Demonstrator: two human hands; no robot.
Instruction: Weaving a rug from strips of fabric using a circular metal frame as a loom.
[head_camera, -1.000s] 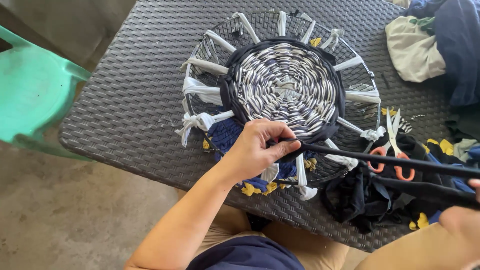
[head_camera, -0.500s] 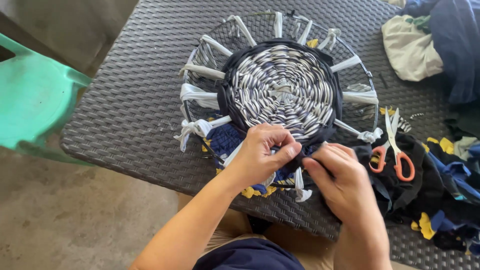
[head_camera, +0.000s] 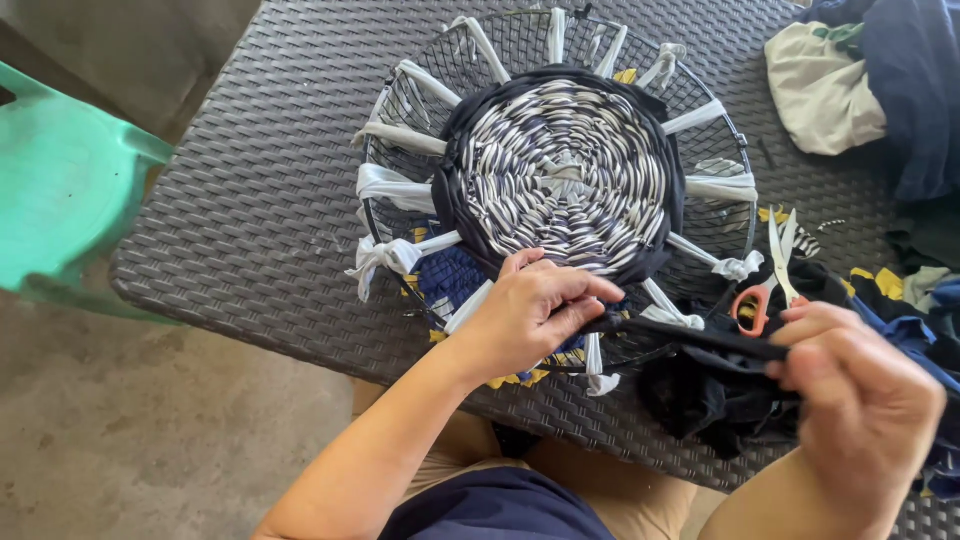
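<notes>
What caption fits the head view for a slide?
Left hand pinches a dark cloth strip at the round woven mat; right hand pulls it taut.

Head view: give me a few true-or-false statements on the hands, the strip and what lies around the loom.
1. The left hand pinches a dark strip at the near edge of the woven disc. True.
2. The right hand holds the scissors. False: they lie on the table; the hand grips the strip.
3. The strip hangs slack between the hands. False: it runs straight.
4. A green chair stands left of the table. True.
5. White strips span the wire frame. True.
</notes>
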